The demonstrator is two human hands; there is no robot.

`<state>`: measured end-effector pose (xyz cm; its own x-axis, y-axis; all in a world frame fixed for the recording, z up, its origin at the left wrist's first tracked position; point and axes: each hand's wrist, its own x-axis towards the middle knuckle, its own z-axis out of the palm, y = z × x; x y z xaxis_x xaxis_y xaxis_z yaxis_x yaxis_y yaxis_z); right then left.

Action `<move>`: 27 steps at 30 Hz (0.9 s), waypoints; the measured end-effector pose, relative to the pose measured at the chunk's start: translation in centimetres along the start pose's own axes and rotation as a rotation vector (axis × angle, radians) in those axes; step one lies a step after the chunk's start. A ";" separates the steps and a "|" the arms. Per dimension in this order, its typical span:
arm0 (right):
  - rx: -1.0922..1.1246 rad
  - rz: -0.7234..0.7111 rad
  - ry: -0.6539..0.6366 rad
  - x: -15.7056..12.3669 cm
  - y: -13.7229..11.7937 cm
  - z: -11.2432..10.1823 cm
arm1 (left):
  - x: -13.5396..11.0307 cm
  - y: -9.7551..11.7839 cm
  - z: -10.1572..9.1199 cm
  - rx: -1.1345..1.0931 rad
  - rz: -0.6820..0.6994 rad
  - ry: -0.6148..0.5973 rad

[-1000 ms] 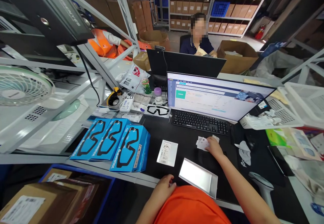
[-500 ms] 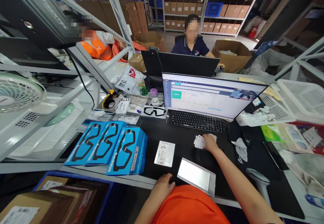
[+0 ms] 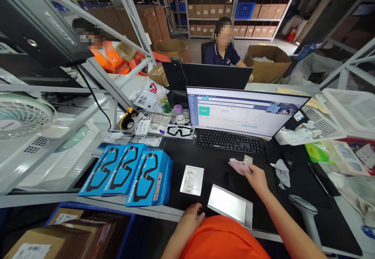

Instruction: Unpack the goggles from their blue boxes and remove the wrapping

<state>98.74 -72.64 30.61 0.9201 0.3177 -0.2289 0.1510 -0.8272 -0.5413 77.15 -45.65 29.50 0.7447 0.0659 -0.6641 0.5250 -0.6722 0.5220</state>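
Observation:
My right hand [image 3: 258, 179] is closed on a small stack of pinkish-white paper slips [image 3: 238, 166], tilted up over the black desk mat. Just behind its fingers lies a small pale piece [image 3: 248, 159], too small to make out. My left hand [image 3: 191, 216] rests at the desk's front edge, fingers loosely apart, holding nothing. Beyond it a white printed box labelled Wakening [image 3: 191, 180] lies flat. Between my arms sits a shallow white box [image 3: 249, 216] with a shiny inside. Three blue boxes with black glasses outlines [image 3: 149, 179] stand to the left.
A monitor [image 3: 228, 112] and black keyboard [image 3: 230, 141] are at the back. On the right are a barcode scanner [image 3: 304, 208], a mouse [image 3: 288, 159], a phone [image 3: 324, 179] and white baskets [image 3: 328, 128]. A fan [image 3: 23, 114] stands left. Two people sit opposite.
My right hand has lifted the slips off the mat and tilted them, drawing back slightly to the right. The left hand stays at the edge. The view has shifted a little.

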 end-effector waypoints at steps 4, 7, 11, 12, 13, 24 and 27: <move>0.196 -0.116 -0.213 -5.8 -1.4 1.7 | 1.4 0.2 0.6 -0.059 -0.009 -0.043; 0.348 -0.156 -0.297 -8.7 -2.0 3.8 | 2.3 0.4 0.9 -0.091 -0.001 -0.063; 0.284 -0.220 -0.146 -9.2 -1.1 4.5 | 2.7 0.2 1.3 -0.130 0.011 -0.059; 0.257 -0.228 -0.088 -8.7 -0.6 4.2 | 2.8 0.1 1.4 -0.144 0.007 -0.058; 0.219 -0.222 -0.029 -8.1 0.0 3.7 | 3.0 0.0 1.5 -0.161 0.001 -0.057; -0.223 -0.020 -0.353 -3.7 6.6 -1.3 | 5.4 1.0 3.7 -0.485 -0.140 -0.062; -0.118 -0.087 -0.268 -3.1 7.3 -0.9 | 5.8 1.7 4.7 -0.605 -0.222 -0.065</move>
<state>97.28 -80.08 28.09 0.7762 0.4874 -0.3999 0.2802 -0.8350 -0.4736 80.40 -49.93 24.03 0.5750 0.0980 -0.8122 0.8174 -0.1118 0.5652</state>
